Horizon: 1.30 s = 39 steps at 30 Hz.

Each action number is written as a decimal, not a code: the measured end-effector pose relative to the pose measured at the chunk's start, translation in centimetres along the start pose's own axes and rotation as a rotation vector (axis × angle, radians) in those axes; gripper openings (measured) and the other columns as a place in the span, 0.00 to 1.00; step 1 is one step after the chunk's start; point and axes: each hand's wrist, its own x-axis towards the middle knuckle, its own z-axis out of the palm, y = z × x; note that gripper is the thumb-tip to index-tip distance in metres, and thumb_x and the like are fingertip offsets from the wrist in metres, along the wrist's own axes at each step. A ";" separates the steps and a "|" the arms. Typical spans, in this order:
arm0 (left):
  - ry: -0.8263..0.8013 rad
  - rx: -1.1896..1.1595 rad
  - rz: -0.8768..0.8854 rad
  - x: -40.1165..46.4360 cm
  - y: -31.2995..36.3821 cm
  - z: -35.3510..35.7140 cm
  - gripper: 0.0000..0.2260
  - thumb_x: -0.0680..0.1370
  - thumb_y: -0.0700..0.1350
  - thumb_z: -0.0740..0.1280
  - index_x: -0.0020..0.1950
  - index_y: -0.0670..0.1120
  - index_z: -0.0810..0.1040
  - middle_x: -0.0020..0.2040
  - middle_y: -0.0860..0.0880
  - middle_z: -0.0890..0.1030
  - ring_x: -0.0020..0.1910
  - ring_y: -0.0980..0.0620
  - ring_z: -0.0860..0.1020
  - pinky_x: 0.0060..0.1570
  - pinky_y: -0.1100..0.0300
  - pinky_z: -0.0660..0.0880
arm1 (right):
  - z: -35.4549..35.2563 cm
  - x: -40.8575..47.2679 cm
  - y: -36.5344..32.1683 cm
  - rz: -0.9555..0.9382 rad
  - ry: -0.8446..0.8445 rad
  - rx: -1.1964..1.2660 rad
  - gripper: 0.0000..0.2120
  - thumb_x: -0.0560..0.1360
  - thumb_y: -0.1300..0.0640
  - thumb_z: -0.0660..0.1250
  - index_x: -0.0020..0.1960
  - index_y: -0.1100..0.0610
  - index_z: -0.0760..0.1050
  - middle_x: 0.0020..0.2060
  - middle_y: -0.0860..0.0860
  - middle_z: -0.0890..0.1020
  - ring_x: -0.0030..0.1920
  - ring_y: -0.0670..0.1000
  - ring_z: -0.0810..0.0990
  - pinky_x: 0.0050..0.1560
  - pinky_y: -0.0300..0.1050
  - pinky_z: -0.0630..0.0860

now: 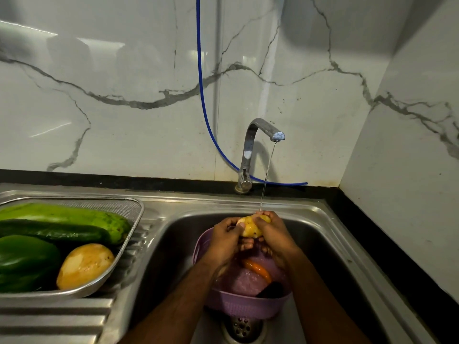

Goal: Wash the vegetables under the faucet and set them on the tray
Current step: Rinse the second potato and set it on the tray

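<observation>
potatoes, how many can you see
2: one potato on the tray at its right end beside the green pepper, one held potato under the faucet. More may hide in the purple basket.

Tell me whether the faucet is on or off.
On. A thin stream runs from the faucet spout down onto the potato that both hands hold over the sink.

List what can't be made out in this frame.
Head view only:
- Potato: mostly covered by both hands, left and right.
- Basket contents: an orange vegetable and a dark item, partly behind arms, unidentifiable.
- Tray: cut off at left edge.
</observation>
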 end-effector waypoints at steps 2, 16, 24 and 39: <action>0.003 0.008 0.011 -0.2 0.1 0.0 0.09 0.80 0.34 0.66 0.60 0.39 0.78 0.50 0.37 0.83 0.38 0.48 0.82 0.40 0.58 0.82 | 0.1 0.0 0.1 0.010 0.016 -0.020 0.07 0.82 0.50 0.66 0.60 0.48 0.76 0.56 0.58 0.82 0.55 0.60 0.84 0.55 0.62 0.84; 0.064 0.130 -0.022 0.0 0.1 -0.4 0.21 0.82 0.53 0.64 0.54 0.34 0.80 0.35 0.42 0.81 0.30 0.48 0.78 0.31 0.58 0.76 | -0.1 -0.8 -0.7 0.012 -0.192 0.183 0.17 0.81 0.63 0.66 0.66 0.48 0.75 0.48 0.65 0.82 0.39 0.58 0.80 0.40 0.55 0.78; 0.117 0.190 0.049 -0.1 0.0 -0.2 0.12 0.79 0.51 0.69 0.55 0.43 0.79 0.48 0.41 0.85 0.45 0.44 0.84 0.42 0.50 0.81 | 0.0 -0.2 0.3 0.039 -0.104 0.052 0.24 0.76 0.35 0.69 0.62 0.51 0.79 0.52 0.56 0.88 0.54 0.57 0.87 0.61 0.61 0.81; 0.091 0.213 0.066 0.4 -1.1 0.1 0.10 0.79 0.42 0.71 0.52 0.39 0.71 0.40 0.39 0.80 0.31 0.47 0.80 0.29 0.57 0.76 | -0.1 -0.1 0.2 0.021 0.016 -0.305 0.23 0.85 0.39 0.56 0.62 0.54 0.80 0.53 0.57 0.85 0.52 0.56 0.84 0.61 0.57 0.80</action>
